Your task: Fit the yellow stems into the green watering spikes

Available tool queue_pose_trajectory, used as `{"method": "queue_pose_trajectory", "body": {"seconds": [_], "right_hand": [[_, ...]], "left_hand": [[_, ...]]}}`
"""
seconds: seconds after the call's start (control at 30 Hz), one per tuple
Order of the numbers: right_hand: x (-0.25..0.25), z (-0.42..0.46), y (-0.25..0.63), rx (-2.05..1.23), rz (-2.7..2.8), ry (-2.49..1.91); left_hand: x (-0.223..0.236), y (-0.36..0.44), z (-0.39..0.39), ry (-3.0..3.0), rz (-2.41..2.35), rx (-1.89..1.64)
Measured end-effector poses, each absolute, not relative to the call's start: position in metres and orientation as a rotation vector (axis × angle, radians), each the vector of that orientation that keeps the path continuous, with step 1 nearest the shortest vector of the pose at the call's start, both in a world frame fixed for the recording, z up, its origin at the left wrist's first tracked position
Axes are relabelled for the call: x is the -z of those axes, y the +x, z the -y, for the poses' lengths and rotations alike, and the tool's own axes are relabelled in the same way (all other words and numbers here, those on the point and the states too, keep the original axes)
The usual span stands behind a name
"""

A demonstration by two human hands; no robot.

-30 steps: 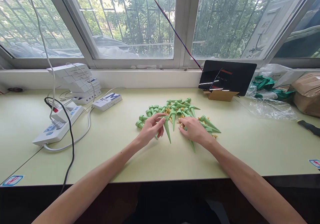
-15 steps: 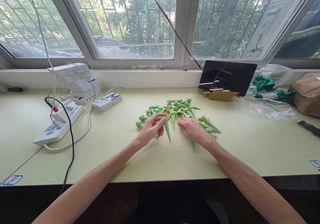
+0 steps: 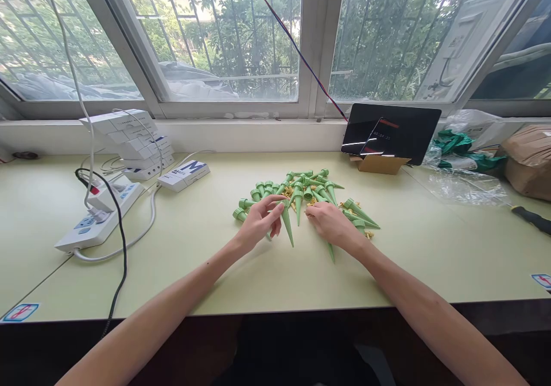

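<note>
My left hand (image 3: 260, 221) is closed on a green plastic watering spike (image 3: 287, 225), which it holds by the wide end between thumb and fingers, the tip slanting down. Just right of it, my right hand (image 3: 328, 221) has its fingers pinched together low over the table. What those fingers hold, if anything, is too small to make out. Behind both hands lies a loose pile of similar green spikes (image 3: 298, 199). Small yellow plastic pieces (image 3: 369, 234) are scattered among them. Another spike (image 3: 331, 252) pokes out from beneath my right hand, mostly hidden.
A tablet (image 3: 391, 133) leans on a cardboard stand (image 3: 383, 164) at the back. On the left are a power strip (image 3: 97, 219) with cables, stacked white boxes (image 3: 138, 145) and a single white box (image 3: 184, 175). Plastic wrapping (image 3: 467, 188) and a black-handled tool (image 3: 531, 219) lie right.
Both hands and the spike in my left hand stay almost where they were. The view has shifted very slightly.
</note>
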State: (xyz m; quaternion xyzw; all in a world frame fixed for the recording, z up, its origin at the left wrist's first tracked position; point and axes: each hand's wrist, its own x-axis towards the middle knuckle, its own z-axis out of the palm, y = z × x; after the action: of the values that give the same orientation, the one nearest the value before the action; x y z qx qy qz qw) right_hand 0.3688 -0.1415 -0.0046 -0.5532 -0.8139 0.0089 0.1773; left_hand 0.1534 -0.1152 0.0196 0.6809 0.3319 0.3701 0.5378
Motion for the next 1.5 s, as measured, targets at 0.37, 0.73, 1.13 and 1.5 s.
{"method": "queue_pose_trajectory", "body": {"seconds": [0.37, 0.73, 1.13, 1.5], "right_hand": [[-0.011, 0.152, 0.36, -0.379, 1.836, -1.206], [-0.012, 0.151, 0.351, -0.981, 1.457, -0.997], [-0.014, 0.154, 0.349, -1.033, 1.46, -0.962], [-0.003, 0.15, 0.351, -0.881, 1.551, -1.012]], "left_hand": [[-0.019, 0.154, 0.114, 1.642, -0.785, -0.904], [-0.022, 0.155, 0.119, 1.734, -0.821, -0.911], [-0.021, 0.155, 0.118, 1.749, -0.823, -0.906], [-0.018, 0.154, 0.117, 1.756, -0.79, -0.877]]}}
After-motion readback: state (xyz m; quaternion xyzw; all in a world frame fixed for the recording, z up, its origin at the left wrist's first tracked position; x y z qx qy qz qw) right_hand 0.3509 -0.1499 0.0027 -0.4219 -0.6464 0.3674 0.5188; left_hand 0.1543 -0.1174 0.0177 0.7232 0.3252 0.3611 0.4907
